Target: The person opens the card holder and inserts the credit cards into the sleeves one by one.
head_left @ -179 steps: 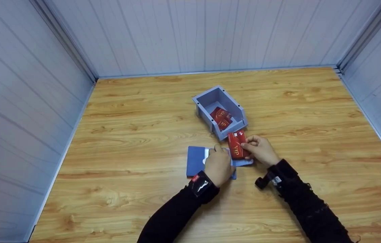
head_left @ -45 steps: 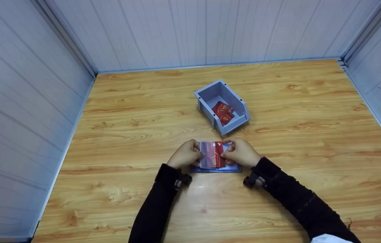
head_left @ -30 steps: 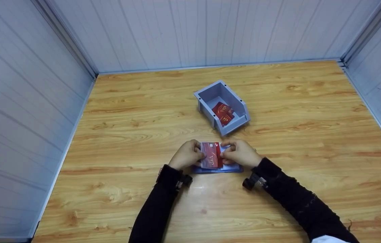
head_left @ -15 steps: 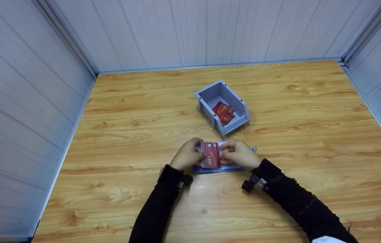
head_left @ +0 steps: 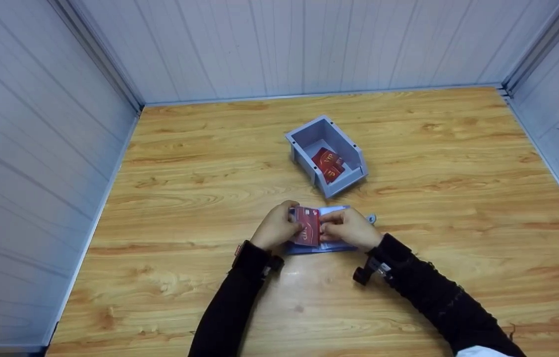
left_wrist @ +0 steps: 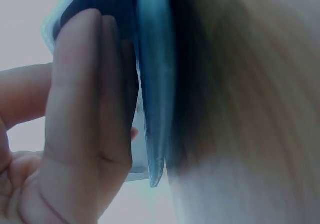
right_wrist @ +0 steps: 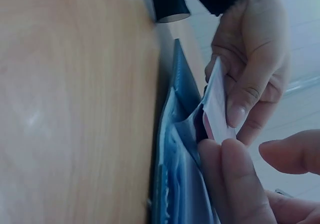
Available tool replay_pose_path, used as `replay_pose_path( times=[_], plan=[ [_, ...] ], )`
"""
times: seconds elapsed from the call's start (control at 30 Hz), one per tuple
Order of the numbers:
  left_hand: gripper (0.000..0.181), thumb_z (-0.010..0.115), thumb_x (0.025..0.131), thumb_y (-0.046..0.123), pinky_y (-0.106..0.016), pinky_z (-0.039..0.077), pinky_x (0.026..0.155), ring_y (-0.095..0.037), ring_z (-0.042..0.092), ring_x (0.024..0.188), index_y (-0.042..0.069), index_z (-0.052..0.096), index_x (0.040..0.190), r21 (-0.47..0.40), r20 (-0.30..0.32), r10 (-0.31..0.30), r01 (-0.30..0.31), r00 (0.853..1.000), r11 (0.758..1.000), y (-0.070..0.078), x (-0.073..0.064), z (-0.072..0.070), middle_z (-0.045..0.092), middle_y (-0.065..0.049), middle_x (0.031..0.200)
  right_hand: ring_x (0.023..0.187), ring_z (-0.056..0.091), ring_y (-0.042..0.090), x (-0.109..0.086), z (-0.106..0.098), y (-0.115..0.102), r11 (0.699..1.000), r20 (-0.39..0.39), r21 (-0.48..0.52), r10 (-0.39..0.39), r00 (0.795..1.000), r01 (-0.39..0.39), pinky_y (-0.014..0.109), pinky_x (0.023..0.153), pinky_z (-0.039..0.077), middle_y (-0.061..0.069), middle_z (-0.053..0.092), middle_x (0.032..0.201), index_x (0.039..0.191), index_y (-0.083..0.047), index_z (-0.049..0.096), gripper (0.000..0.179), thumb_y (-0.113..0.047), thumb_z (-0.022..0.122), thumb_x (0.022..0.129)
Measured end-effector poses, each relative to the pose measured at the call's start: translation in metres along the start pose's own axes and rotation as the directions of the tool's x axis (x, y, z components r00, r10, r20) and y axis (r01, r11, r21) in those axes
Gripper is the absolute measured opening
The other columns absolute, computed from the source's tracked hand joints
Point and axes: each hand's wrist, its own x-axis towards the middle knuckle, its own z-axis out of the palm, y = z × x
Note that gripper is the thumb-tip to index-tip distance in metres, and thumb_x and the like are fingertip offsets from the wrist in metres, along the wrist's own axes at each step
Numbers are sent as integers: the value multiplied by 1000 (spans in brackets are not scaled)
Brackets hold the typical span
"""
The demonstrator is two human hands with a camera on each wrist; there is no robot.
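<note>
A blue card holder (head_left: 324, 248) lies unfolded on the table, with clear sleeves inside. One sleeve holds a red VIP card (head_left: 310, 225), seen through the plastic. My left hand (head_left: 274, 228) pinches that sleeve and card at the left, thumb on top and fingers beneath. In the right wrist view, the left thumb presses the raised sleeve (right_wrist: 217, 99) of the holder. My right hand (head_left: 351, 228) is at the card's right edge; its fingertips (right_wrist: 235, 156) touch the sleeve's mouth, while its thumb stands apart. The holder's edge (left_wrist: 157, 84) shows beside the left fingers.
A grey plastic bin (head_left: 304, 161) stands just behind the holder, with several red VIP cards (head_left: 328, 161) inside. A strap end with a metal snap (head_left: 371, 218) sticks out at the holder's right. White panels (head_left: 279, 49) enclose the wooden table (head_left: 185, 198).
The red card was held over the holder by my right hand; it has since slid leftward into the clear sleeve. My left hand moved to the sleeve's left side, and the right thumb released the card.
</note>
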Motion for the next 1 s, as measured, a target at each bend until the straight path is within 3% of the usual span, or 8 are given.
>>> replay_pose_path(
  times=[0.2, 0.3, 0.37, 0.47, 0.57, 0.67, 0.77, 1.0],
  plan=[
    [59, 63, 83, -3, -22, 52, 53, -9, 57, 58, -6, 42, 139, -34, 17, -21, 21, 1000, 999, 1, 0, -1, 60, -3, 74, 84, 69, 10, -1, -1, -1, 999, 7, -32, -30, 1000, 30, 23, 79, 58, 25, 66, 106, 129, 20, 50, 41, 4, 52, 91],
    [57, 62, 83, -4, -23, 53, 54, -10, 57, 59, -5, 43, 137, -66, 29, -22, 24, 999, 998, 0, 0, -1, 59, -3, 74, 82, 69, 12, -3, -3, -3, 976, 8, -195, -100, 995, 100, 23, 74, 58, 25, 68, 103, 127, 16, 55, 39, 0, 54, 91],
    [54, 61, 84, -4, -25, 54, 54, -10, 58, 59, -5, 44, 135, -96, 42, -28, 32, 999, 995, 0, 0, 0, 59, -4, 74, 83, 69, 14, -6, -6, -6, 912, -4, -373, -183, 983, 168, 25, 73, 58, 23, 70, 106, 124, 11, 60, 36, -5, 58, 91],
    [53, 61, 84, -4, -27, 56, 53, -11, 59, 58, -4, 44, 134, -113, 50, -30, 35, 998, 993, 0, -1, 0, 59, -3, 73, 90, 69, 21, -9, -11, -9, 767, -40, -608, -286, 957, 204, 34, 80, 56, 18, 72, 109, 118, 2, 68, 32, -12, 65, 89],
    [57, 61, 83, -4, -28, 56, 53, -11, 58, 57, -3, 42, 137, -80, 40, -16, 19, 999, 997, 1, -2, -1, 58, -2, 71, 104, 66, 28, -11, -16, -9, 652, -46, -731, -339, 940, 200, 45, 92, 52, 15, 70, 114, 114, -1, 70, 30, -15, 69, 87],
    [62, 63, 82, -2, -27, 54, 54, -11, 56, 57, -1, 41, 140, 4, 18, 17, -17, 1000, 1000, 1, -2, -2, 56, 0, 70, 108, 64, 30, -11, -21, -8, 568, -22, -798, -357, 934, 199, 48, 96, 49, 13, 69, 113, 111, -1, 71, 31, -15, 73, 84],
    [61, 64, 81, 1, -26, 52, 59, -12, 56, 62, 1, 45, 139, 101, -7, 43, -42, 999, 994, 1, -2, -2, 57, 0, 74, 106, 63, 30, -11, -22, -5, 504, 9, -837, -375, 927, 212, 47, 96, 49, 12, 68, 110, 108, 0, 71, 31, -14, 75, 81],
    [57, 65, 80, 3, -34, 51, 71, -19, 58, 73, 1, 49, 134, 240, -57, 64, -49, 996, 970, 1, -3, -2, 66, -9, 84, 108, 61, 31, -11, -19, -3, 460, 6, -868, -372, 928, 190, 47, 98, 48, 13, 66, 111, 107, 2, 72, 35, -17, 78, 77]
  ],
)
